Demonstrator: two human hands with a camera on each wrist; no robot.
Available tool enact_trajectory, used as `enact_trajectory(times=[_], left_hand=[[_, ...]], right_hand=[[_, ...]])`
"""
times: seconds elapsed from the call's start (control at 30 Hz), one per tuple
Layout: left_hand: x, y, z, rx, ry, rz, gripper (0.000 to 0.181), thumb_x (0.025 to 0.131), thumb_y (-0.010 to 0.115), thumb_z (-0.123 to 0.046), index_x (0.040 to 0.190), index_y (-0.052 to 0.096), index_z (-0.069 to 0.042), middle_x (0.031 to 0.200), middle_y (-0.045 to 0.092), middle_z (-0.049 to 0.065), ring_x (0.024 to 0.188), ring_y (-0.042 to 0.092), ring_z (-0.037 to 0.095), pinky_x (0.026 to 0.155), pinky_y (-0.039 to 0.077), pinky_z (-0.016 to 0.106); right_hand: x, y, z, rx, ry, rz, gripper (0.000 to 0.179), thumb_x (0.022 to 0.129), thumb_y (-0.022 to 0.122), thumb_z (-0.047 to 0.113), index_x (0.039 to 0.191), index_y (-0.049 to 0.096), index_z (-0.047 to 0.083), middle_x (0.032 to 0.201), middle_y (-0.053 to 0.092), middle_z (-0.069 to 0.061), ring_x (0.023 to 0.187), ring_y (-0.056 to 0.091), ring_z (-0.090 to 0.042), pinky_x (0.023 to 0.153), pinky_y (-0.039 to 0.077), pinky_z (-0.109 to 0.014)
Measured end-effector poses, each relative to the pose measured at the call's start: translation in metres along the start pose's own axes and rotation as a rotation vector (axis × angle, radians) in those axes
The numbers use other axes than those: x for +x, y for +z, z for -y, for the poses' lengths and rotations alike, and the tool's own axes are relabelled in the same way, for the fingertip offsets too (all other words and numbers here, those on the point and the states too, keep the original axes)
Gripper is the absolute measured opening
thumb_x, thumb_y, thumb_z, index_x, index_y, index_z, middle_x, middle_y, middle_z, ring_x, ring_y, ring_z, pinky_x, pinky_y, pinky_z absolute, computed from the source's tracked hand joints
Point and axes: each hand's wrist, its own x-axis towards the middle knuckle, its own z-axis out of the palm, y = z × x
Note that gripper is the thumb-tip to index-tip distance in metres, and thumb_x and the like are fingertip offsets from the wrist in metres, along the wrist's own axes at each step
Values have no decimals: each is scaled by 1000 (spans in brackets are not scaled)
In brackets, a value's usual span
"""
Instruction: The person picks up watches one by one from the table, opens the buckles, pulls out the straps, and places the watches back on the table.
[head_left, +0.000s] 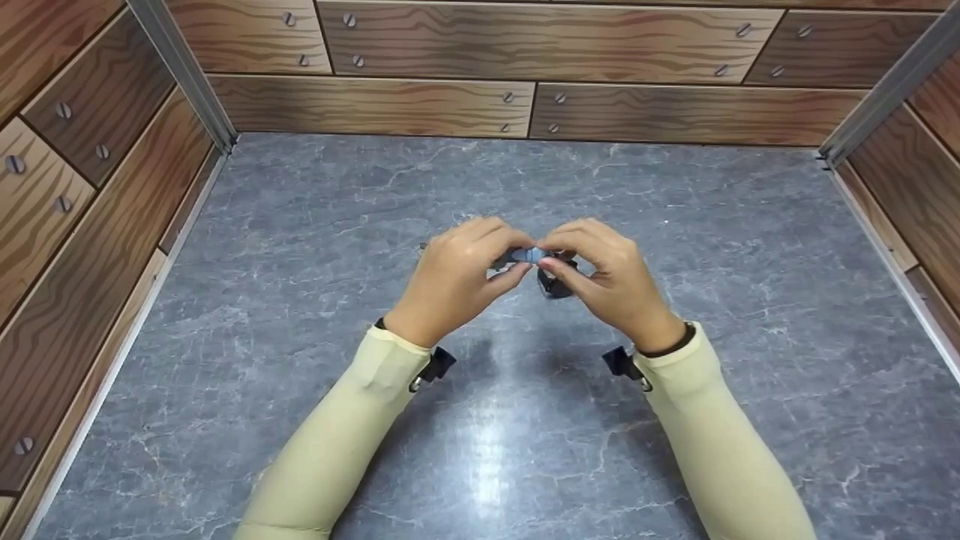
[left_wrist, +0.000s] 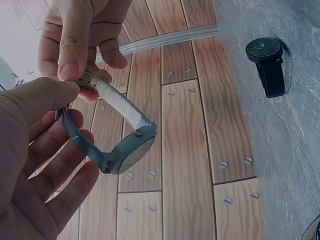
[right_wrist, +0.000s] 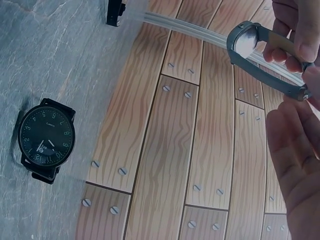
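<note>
Both hands hold a blue-grey wristwatch (head_left: pixel 529 256) up between them, in the middle of the head view. My left hand (head_left: pixel 459 268) pinches the strap between thumb and fingertips. From the other side, my right hand (head_left: pixel 611 274) grips the strap's end with its thumb and fingers. The left wrist view shows the wristwatch (left_wrist: pixel 134 150) bent into a loop, its case hanging away from the fingers and the two strap ends meeting at the fingertips. A metal buckle (right_wrist: pixel 303 93) shows by the right fingers; fingertips partly hide the strap ends.
A black wristwatch (right_wrist: pixel 47 135) lies dial up on the grey marbled tabletop (head_left: pixel 480 442), partly behind my right hand in the head view. Another black strap piece (right_wrist: pixel 115 12) appears farther off. Wood-patterned panels (head_left: pixel 435 105) wall the table at the back and sides.
</note>
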Motion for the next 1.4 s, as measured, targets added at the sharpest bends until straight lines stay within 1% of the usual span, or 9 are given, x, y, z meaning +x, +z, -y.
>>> enact_trajectory(times=[0.23,0.37,0.5,0.63,0.7,0.87,1.03,1.2,1.4], left_hand=[[0,0,1,-12,20,-20,20,99,72,-25,111,76,-10,103,74,0,91,69,14,84,56,27],[0,0,1,13,37,8,20,99,71,-25,110,77,-10,102,74,1,92,69,16,87,56,31],[0,-1,1,39,33,41,20,98,71,-25,110,78,-11,102,74,0,95,68,17,88,55,32],[0,-2,1,49,34,41,19,97,73,-25,109,78,-11,102,74,-1,93,67,17,86,54,32],[1,-1,2,55,40,33,19,97,74,-25,109,78,-11,101,74,-1,93,67,16,85,54,32],[1,0,2,63,51,3,17,97,75,-24,107,77,-11,100,74,-1,92,67,16,84,55,31],[1,1,3,59,49,-17,17,98,74,-24,108,77,-11,99,73,-1,91,67,16,84,55,31],[1,0,3,41,50,-23,17,99,73,-24,108,77,-10,100,74,-1,91,68,15,85,55,30],[1,-3,4,3,57,-24,17,97,74,-24,106,77,-10,99,75,0,89,69,14,84,56,28]], right_hand=[[-1,0,-2,2,-5,0,24,84,80,-9,104,76,5,100,73,-8,84,64,-18,76,49,-20],[-1,-2,-3,-47,17,53,18,87,81,-2,102,74,5,99,73,-7,86,64,-18,80,51,-21],[-1,-2,-4,-118,20,122,15,91,79,6,105,73,5,101,72,-5,90,64,-18,81,52,-25],[-1,-2,-4,-140,5,146,15,92,78,7,106,72,5,102,71,-6,89,65,-18,80,53,-24],[-1,-2,-4,-136,-5,142,15,92,78,5,106,71,5,103,71,-6,88,66,-19,80,54,-22],[-2,0,-4,-94,-18,106,18,90,77,-1,107,72,3,104,71,-8,85,67,-19,76,55,-24],[-1,1,-2,-42,-20,64,23,88,77,-7,108,73,4,104,71,-8,84,68,-19,77,55,-24],[-1,1,-1,-13,-31,41,26,86,77,-10,108,74,4,104,71,-10,85,69,-22,79,56,-23],[-1,2,-1,3,-29,44,27,86,77,-10,108,73,3,104,71,-10,85,69,-18,82,54,-17]])
